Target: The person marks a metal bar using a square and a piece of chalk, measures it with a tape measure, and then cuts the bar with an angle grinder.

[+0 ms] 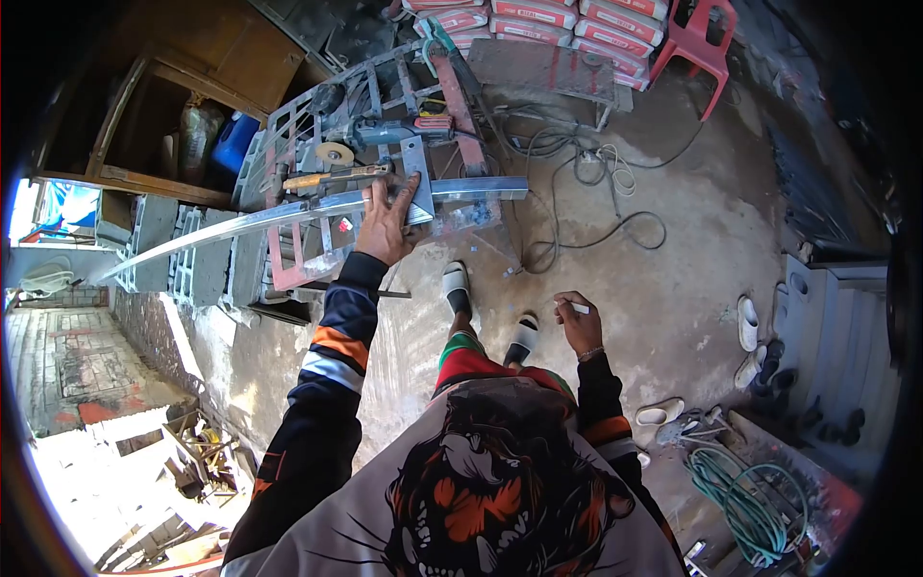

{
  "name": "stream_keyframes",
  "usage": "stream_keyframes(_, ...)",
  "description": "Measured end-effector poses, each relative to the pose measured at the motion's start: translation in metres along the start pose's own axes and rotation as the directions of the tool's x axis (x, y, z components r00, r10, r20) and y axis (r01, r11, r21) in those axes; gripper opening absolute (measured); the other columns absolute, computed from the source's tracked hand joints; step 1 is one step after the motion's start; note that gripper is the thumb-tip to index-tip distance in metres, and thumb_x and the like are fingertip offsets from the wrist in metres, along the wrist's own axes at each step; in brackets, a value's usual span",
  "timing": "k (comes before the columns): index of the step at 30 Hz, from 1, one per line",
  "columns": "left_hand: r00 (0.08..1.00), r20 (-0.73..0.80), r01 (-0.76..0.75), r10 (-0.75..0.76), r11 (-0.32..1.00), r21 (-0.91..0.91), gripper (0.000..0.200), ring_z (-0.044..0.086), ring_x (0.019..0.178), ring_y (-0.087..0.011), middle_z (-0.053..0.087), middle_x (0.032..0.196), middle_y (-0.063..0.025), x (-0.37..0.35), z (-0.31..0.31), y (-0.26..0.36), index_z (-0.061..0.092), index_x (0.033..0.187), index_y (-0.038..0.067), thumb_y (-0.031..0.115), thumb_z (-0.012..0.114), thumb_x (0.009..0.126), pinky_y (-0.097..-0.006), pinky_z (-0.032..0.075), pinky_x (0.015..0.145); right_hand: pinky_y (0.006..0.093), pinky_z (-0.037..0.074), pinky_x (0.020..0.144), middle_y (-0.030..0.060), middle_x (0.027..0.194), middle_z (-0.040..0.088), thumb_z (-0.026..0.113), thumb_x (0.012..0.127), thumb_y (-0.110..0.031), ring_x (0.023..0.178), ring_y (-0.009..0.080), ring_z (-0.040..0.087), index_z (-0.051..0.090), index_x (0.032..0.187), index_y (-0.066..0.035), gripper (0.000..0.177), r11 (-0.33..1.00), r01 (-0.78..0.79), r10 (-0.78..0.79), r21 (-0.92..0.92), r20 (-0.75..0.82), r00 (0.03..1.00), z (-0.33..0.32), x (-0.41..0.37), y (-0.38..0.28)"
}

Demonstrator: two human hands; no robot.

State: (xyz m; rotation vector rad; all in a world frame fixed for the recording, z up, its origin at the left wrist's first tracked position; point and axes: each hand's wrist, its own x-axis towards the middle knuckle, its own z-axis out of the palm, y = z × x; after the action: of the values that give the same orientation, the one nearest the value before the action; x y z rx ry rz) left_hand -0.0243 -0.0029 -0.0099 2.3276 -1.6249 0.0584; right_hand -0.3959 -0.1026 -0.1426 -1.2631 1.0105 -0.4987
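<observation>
My left hand (386,229) presses down on a metal square (417,165), one digit on the plate and other fingers over a long silvery metal tube (479,188). The square lies across the tube, which rests on a reddish metal frame (463,108) and runs far out to the left. Low over the floor, my right hand (580,327) pinches a short white stick (579,308) that looks like chalk. Just beyond the left fingers lie a clamp with an orange-brown handle (306,180), a round disc (335,154) and a blue angle grinder (385,131).
Stacked cement bags (615,38), a low bench (543,72) and a red plastic chair (697,43) stand at the back. Cables (553,245) snake over the floor. Concrete blocks (197,252) sit at left. Slippers (660,412) and a green hose (735,500) lie at right.
</observation>
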Motion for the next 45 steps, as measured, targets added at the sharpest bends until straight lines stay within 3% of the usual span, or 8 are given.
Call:
stream_keyframes(3,0.986,0.095,-0.136,0.135,0.991,-0.003,0.076,0.041,0.124,-0.0420,0.040,0.133,-0.0223,0.004,-0.016,0.015,0.045,0.148,0.002,0.022,0.075,0.081,-0.0485,0.036,0.108,0.0248,0.047,0.059,0.0016,0.073,0.062,0.057,0.097,-0.010,0.063,0.0079,0.057,0.067,0.096,0.000,0.015,1.000,0.005,-0.005,0.021,0.012,1.000,0.002,0.000,-0.001)
stream_keyframes(10,0.910,0.144,-0.370,0.388,0.919,-0.137,0.059,0.047,0.120,-0.0401,0.047,0.133,-0.0196,0.036,0.010,0.028,0.057,0.139,0.003,0.018,0.073,0.084,-0.0453,0.040,0.108,0.0252,0.047,0.059,0.0017,0.072,0.063,0.057,0.098,-0.012,0.064,0.0083,0.058,0.067,0.096,0.000,0.016,1.000,-0.020,0.020,-0.012,0.022,1.000,-0.003,0.000,-0.001)
stream_keyframes(15,0.931,0.192,-0.308,0.311,0.950,-0.047,0.053,0.050,0.120,-0.0329,0.052,0.136,-0.0070,0.036,0.005,0.053,0.061,0.137,0.016,0.023,0.073,0.086,-0.0402,0.043,0.107,0.0249,0.049,0.061,0.0021,0.074,0.065,0.058,0.097,-0.013,0.064,0.0081,0.059,0.069,0.099,-0.001,0.017,0.999,-0.044,0.044,0.018,-0.026,0.999,-0.008,-0.002,0.002)
stream_keyframes(18,0.951,0.217,-0.225,0.221,0.974,-0.007,0.052,0.051,0.120,-0.0292,0.053,0.137,-0.0012,0.038,0.008,0.066,0.062,0.138,0.025,0.028,0.073,0.087,-0.0488,0.040,0.108,0.0247,0.049,0.061,0.0020,0.075,0.065,0.058,0.097,-0.013,0.065,0.0081,0.059,0.070,0.100,-0.001,0.017,0.999,-0.049,0.049,0.025,-0.013,0.999,-0.009,-0.003,0.003)
stream_keyframes(20,0.948,0.221,-0.272,0.228,0.942,0.195,0.052,0.051,0.120,-0.0278,0.052,0.139,-0.0008,0.041,0.000,0.076,0.062,0.138,0.032,0.032,0.072,0.088,-0.0619,0.034,0.108,0.0246,0.049,0.061,0.0019,0.075,0.065,0.059,0.097,-0.013,0.065,0.0082,0.059,0.070,0.100,-0.001,0.017,0.998,-0.059,0.059,0.027,-0.016,0.998,-0.008,-0.004,0.003)
stream_keyframes(21,0.959,0.200,-0.228,0.199,0.965,0.131,0.052,0.049,0.128,-0.0265,0.051,0.140,-0.0018,0.043,0.007,0.073,0.060,0.140,0.037,0.034,0.071,0.090,-0.0701,0.027,0.110,0.0246,0.049,0.061,0.0019,0.075,0.065,0.059,0.096,-0.013,0.065,0.0082,0.059,0.070,0.100,-0.001,0.017,0.998,-0.062,0.062,0.030,-0.017,0.998,-0.008,-0.004,0.003)
stream_keyframes(26,0.943,0.261,-0.230,0.208,0.972,0.055,0.050,0.047,0.136,-0.0296,0.044,0.145,-0.0049,0.045,0.030,0.053,0.055,0.143,0.039,0.036,0.067,0.094,-0.0690,0.026,0.113,0.0246,0.048,0.061,0.0018,0.074,0.064,0.060,0.095,-0.012,0.064,0.0084,0.058,0.070,0.099,0.000,0.016,0.997,-0.049,0.049,0.065,-0.003,0.999,-0.008,-0.005,0.006)
stream_keyframes(45,0.930,0.253,-0.277,0.267,0.961,0.006,0.049,0.055,0.125,-0.0282,0.049,0.135,0.0011,0.051,0.029,0.059,0.055,0.142,0.040,0.035,0.066,0.095,-0.0797,0.030,0.103,0.0250,0.052,0.067,0.0033,0.084,0.067,0.058,0.099,-0.016,0.073,0.0092,0.062,0.070,0.107,-0.001,0.021,0.997,-0.078,0.077,0.007,0.053,0.996,-0.009,-0.002,0.008)
